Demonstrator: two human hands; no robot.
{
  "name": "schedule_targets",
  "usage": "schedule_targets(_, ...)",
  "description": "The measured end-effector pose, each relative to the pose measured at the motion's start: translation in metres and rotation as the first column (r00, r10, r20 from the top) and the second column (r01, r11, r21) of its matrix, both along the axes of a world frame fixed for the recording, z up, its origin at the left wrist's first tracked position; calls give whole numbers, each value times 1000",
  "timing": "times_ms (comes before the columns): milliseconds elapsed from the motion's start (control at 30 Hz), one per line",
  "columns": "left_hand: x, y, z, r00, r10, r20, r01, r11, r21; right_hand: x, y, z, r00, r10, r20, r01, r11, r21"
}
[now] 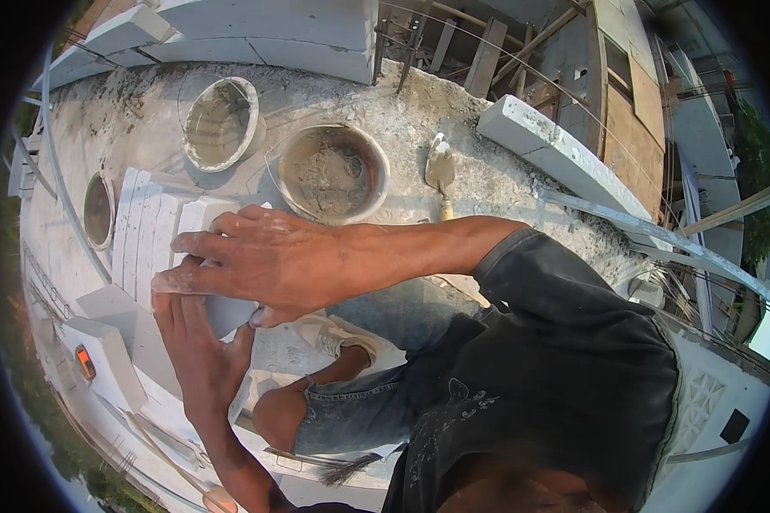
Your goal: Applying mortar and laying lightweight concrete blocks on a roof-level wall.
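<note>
Dark cloth of the worker's shirt (pixel 565 350) sits closest, its sleeve leading to the right hand (pixel 269 265), laid knuckles-up over a white block (pixel 228 316). From where I stand, the right fingers are a little parted, with the thumb well apart from them; the left hand's (pixel 201 355) fingers run up to meet them, its own thumb held wide. The block lies right under both hands, mostly covered, so I cannot tell how firmly either one grips it. Just past the right fingers are more white blocks (pixel 145 214), side by side, and farther out that way a dark-mouthed tub (pixel 99 212). Near the right wrist stands a bucket (pixel 382 164) of grey mortar (pixel 321 175), with a second bucket (pixel 254 120) beside it. Well away from the fingers, past the right forearm, lies a trowel (pixel 441 167).
</note>
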State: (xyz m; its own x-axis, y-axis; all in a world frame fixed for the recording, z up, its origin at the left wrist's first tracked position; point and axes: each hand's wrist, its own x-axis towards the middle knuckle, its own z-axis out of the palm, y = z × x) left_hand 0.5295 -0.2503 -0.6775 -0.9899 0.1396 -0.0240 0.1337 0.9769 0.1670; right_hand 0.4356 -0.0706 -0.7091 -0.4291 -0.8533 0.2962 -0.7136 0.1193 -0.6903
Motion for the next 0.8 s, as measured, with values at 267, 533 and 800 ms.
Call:
schedule_targets(267,-102,97,13,803,-507,-313,525,851,-29,-43,133,0,863,-437,-254,482,862,155)
schedule_targets(533,-45,16,35,987,150,-51,-110,880,462,-101,305,-104,697,-671,-255,693,538,479)
schedule_targets(800,115,4,-32,928,343,142,-367,782,504,-179,330,-240,615,-780,-116,736,515,439)
